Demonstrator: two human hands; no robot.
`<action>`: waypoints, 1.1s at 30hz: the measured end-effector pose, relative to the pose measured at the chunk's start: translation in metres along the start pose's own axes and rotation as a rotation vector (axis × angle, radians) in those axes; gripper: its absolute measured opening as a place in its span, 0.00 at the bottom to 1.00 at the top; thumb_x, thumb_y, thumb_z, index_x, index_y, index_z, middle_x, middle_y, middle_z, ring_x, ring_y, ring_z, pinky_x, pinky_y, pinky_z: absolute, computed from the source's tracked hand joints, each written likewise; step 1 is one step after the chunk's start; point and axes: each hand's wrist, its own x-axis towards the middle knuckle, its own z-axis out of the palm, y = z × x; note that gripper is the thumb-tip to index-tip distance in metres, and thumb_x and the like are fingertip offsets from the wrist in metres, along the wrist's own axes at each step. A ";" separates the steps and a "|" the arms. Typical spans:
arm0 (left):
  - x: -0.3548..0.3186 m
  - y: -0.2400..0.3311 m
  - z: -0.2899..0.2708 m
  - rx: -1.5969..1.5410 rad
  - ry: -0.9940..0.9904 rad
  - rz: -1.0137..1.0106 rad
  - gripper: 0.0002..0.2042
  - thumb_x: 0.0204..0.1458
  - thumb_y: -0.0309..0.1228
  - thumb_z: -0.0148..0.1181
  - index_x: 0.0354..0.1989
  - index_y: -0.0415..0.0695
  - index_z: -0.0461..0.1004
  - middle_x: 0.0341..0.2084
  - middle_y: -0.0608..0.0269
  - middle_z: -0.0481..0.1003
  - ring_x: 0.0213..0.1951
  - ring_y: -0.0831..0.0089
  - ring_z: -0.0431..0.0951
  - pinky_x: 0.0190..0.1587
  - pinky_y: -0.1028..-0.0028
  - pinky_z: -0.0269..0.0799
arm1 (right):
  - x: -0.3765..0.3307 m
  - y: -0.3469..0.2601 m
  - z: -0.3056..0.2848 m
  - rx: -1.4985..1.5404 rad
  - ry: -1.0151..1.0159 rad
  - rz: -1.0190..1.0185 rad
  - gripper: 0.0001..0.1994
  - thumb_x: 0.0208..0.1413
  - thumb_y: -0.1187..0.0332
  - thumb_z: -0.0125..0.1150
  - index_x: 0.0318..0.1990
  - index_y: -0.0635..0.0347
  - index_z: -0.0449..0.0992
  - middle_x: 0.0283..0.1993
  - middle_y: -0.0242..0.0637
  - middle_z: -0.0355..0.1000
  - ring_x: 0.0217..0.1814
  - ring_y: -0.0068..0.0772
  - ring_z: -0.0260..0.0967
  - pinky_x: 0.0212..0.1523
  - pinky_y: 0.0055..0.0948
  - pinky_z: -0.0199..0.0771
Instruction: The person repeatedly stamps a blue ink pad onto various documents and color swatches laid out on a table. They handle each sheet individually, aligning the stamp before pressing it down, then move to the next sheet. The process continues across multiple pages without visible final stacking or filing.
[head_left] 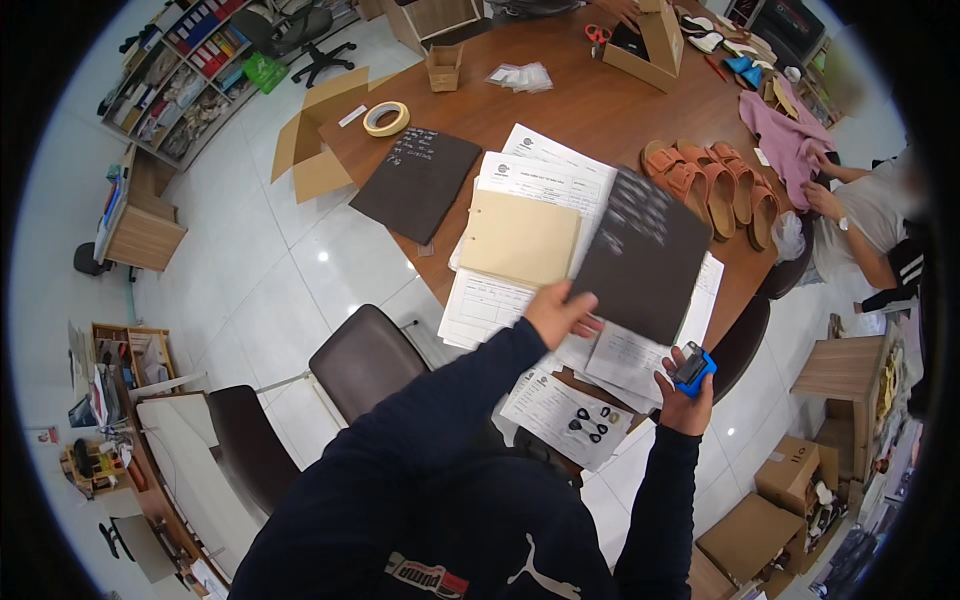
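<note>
My left hand [560, 315] is at the near left corner of a dark brown sheet [640, 260], its fingers closed on the edge. Pale handwriting on that sheet is smeared by motion. In my right hand [687, 397] is a small blue handheld device [692, 370] with a grey and black part; its exact kind does not show. Beneath the dark sheet lie printed papers [490, 310] and a handwritten page [628, 362]. A beige rectangular sheet [520, 237] rests on the papers, left of the dark one. Nearer me, another paper [535, 405] carries several small black buckle-like pieces [590, 425].
Another dark sheet [420, 180] and a tape roll [386, 119] lie on the wooden table [480, 120]. Orange sandals [715, 185] stand at the right, where another person handles pink material [790, 140]. An open carton [310, 140] is beyond the left edge; a chair [368, 350] stands nearer.
</note>
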 end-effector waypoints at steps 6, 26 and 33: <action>-0.005 0.124 -0.174 0.003 0.451 0.560 0.18 0.57 0.31 0.56 0.52 0.42 0.58 0.31 0.49 0.74 0.29 0.58 0.81 0.31 0.64 0.81 | -0.017 -0.015 0.014 -0.177 0.165 -0.133 0.20 0.64 0.54 0.45 0.52 0.61 0.66 0.46 0.41 0.73 0.43 0.37 0.75 0.36 0.38 0.80; -0.006 -0.005 -0.054 1.076 0.088 0.390 0.09 0.54 0.34 0.60 0.35 0.41 0.79 0.29 0.54 0.79 0.31 0.61 0.80 0.35 0.67 0.75 | 0.040 -0.043 -0.024 -0.742 0.391 -0.215 0.12 0.59 0.64 0.60 0.40 0.65 0.72 0.31 0.30 0.72 0.29 0.17 0.67 0.30 0.18 0.67; 0.036 -0.046 0.040 1.198 0.265 0.076 0.17 0.52 0.37 0.61 0.44 0.36 0.74 0.27 0.50 0.78 0.30 0.58 0.79 0.36 0.67 0.74 | 0.087 -0.021 -0.059 -0.535 0.313 0.120 0.17 0.60 0.53 0.54 0.41 0.60 0.71 0.37 0.34 0.71 0.39 0.32 0.73 0.38 0.34 0.76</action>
